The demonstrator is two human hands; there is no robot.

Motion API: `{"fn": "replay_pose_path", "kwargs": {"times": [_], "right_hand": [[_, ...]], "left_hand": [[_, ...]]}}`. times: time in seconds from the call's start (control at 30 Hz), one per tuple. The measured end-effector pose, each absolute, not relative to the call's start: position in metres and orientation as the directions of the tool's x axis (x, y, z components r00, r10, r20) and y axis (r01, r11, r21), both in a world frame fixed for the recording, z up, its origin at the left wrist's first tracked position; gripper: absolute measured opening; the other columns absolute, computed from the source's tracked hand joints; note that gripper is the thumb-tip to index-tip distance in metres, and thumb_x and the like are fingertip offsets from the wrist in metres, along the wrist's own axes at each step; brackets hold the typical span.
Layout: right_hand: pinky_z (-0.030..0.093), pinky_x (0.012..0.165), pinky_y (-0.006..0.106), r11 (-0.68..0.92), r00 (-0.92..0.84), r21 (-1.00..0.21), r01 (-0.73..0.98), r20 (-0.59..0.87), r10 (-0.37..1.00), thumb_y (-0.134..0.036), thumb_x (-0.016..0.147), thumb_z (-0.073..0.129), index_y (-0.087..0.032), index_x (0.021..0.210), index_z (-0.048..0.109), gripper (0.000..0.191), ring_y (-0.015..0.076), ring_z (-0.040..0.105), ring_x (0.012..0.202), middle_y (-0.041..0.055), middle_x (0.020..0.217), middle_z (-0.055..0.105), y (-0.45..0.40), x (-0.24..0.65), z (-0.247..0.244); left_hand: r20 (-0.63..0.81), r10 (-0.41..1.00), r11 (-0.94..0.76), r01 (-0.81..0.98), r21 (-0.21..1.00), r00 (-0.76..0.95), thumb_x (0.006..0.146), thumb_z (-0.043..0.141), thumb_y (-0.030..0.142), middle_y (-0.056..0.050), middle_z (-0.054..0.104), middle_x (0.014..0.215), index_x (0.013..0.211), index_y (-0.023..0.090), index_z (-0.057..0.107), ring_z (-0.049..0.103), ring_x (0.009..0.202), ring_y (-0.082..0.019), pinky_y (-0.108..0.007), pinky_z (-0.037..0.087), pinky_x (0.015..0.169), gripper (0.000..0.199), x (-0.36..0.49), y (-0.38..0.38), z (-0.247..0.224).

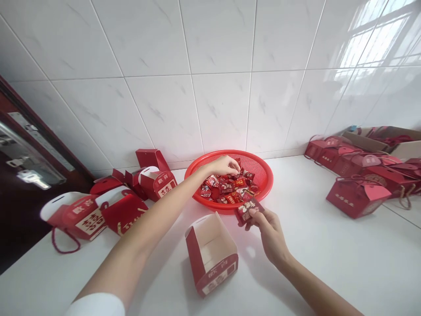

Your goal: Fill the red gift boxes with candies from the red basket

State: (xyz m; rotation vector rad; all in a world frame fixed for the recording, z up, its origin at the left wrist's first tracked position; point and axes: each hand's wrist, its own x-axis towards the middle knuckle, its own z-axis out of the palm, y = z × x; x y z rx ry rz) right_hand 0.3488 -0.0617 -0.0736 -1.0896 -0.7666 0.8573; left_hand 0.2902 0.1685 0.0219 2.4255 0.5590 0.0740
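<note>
A red mesh basket [268, 184] stands against the tiled wall with several wrapped candies [230, 188] in it. My left hand [225, 166] reaches over the basket, fingers bent down at the candies; what its fingertips hold, if anything, is hidden. Just right of the basket's front rim, my right hand [268, 228] pinches red candy packets [248, 210] between thumb and fingers. In front of the basket, an open red box [212, 254] with a pale inside stands on the white table; its visible interior holds nothing.
Several open red boxes [79, 215] stand at the left, partly behind my left forearm. At the right are a closed red box [357, 197], a row of more boxes [345, 160] and a cardboard carton [406, 149]. A dark door [19, 188] borders the table's left side.
</note>
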Motion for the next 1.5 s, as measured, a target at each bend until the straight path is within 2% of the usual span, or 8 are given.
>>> {"fn": "replay_pose_path", "kwargs": {"times": [0.13, 0.3, 0.5, 0.63, 0.8, 1.03, 1.23, 1.5], "right_hand": [[0.051, 0.062, 0.032, 0.178, 0.415, -0.921, -0.347, 0.019, 0.91, -0.044, 0.073, 0.073, -0.019, 0.052, 0.055, 0.038, 0.0184, 0.063, 0.058, 0.0065, 0.065, 0.07, -0.061, 0.349, -0.074], [0.051, 0.06, 0.031, 0.144, 0.355, -0.876, -0.459, -0.032, 0.934, -0.039, 0.071, 0.074, -0.018, 0.052, 0.054, 0.034, 0.0211, 0.068, 0.064, 0.0103, 0.077, 0.075, -0.062, 0.351, -0.07], [0.051, 0.057, 0.028, 0.159, 0.314, -0.878, -0.451, 0.01, 0.949, -0.038, 0.074, 0.071, -0.014, 0.072, 0.075, 0.025, 0.021, 0.069, 0.066, 0.0115, 0.079, 0.076, -0.065, 0.351, -0.066], [0.05, 0.053, 0.027, 0.207, 0.329, -0.862, -0.463, 0.05, 0.943, -0.036, 0.077, 0.071, -0.014, 0.078, 0.074, 0.022, 0.0207, 0.07, 0.067, 0.0102, 0.081, 0.076, -0.068, 0.354, -0.062], [0.051, 0.05, 0.026, 0.223, 0.377, -0.855, -0.468, 0.035, 0.925, -0.037, 0.077, 0.073, -0.018, 0.09, 0.066, 0.024, 0.0207, 0.071, 0.064, 0.0061, 0.08, 0.074, -0.068, 0.357, -0.058], [0.051, 0.05, 0.025, 0.234, 0.402, -0.86, -0.454, 0.037, 0.915, -0.037, 0.076, 0.077, -0.02, 0.09, 0.059, 0.029, 0.0208, 0.072, 0.064, 0.0002, 0.068, 0.069, -0.068, 0.358, -0.057], [0.051, 0.05, 0.026, 0.207, 0.388, -0.876, -0.436, 0.025, 0.921, -0.043, 0.073, 0.084, -0.021, 0.1, 0.056, 0.045, 0.0207, 0.072, 0.065, 0.0009, 0.073, 0.072, -0.068, 0.356, -0.056], [0.051, 0.05, 0.025, 0.204, 0.351, -0.882, -0.426, 0.046, 0.935, -0.052, 0.078, 0.082, -0.02, 0.098, 0.058, 0.045, 0.0171, 0.069, 0.061, 0.0001, 0.073, 0.069, -0.066, 0.356, -0.061]], "left_hand": [[-0.192, 0.439, -0.758, 0.476, 0.446, 0.878, 0.081, 0.076, 0.018, -0.006, 0.077, 0.107, 0.097, 0.016, 0.076, 0.071, 0.101, -0.024, -0.033, 0.055, 0.087, 0.016, 0.318, 0.18, -0.002], [-0.228, 0.425, -0.781, 0.482, 0.397, 0.876, 0.095, 0.069, 0.032, -0.007, 0.071, 0.112, 0.107, 0.014, 0.069, 0.068, 0.105, -0.023, -0.046, 0.055, 0.095, 0.022, 0.331, 0.176, -0.024], [-0.087, 0.383, -0.72, 0.356, 0.595, 0.92, 0.078, 0.079, 0.021, -0.005, 0.075, 0.093, 0.094, 0.013, 0.072, 0.07, 0.099, -0.025, -0.036, 0.053, 0.091, 0.019, 0.322, 0.175, -0.013], [0.029, 0.314, -0.607, 0.177, 0.775, 0.949, 0.082, 0.073, 0.027, -0.005, 0.074, 0.093, 0.11, 0.015, 0.064, 0.072, 0.091, -0.02, -0.033, 0.055, 0.083, 0.032, 0.305, 0.151, 0.007], [0.119, 0.203, -0.399, -0.029, 0.917, 0.972, 0.081, 0.078, 0.028, -0.001, 0.068, 0.084, 0.085, 0.017, 0.061, 0.068, 0.08, -0.015, -0.029, 0.054, 0.076, 0.02, 0.272, 0.108, 0.021], [0.011, 0.169, -0.332, 0.046, 0.942, 0.986, 0.082, 0.078, 0.024, -0.004, 0.074, 0.089, 0.095, 0.016, 0.076, 0.069, 0.083, -0.016, -0.028, 0.055, 0.077, 0.016, 0.246, 0.091, 0.02], [0.031, 0.168, -0.324, 0.025, 0.946, 0.985, 0.078, 0.082, 0.02, -0.008, 0.078, 0.099, 0.104, 0.015, 0.079, 0.072, 0.09, -0.019, -0.031, 0.058, 0.084, 0.027, 0.241, 0.093, 0.011], [0.089, 0.179, -0.409, -0.009, 0.912, 0.98, 0.078, 0.082, 0.024, -0.008, 0.077, 0.101, 0.106, 0.016, 0.079, 0.069, 0.088, -0.017, -0.029, 0.056, 0.08, 0.029, 0.238, 0.092, 0.001]]}}
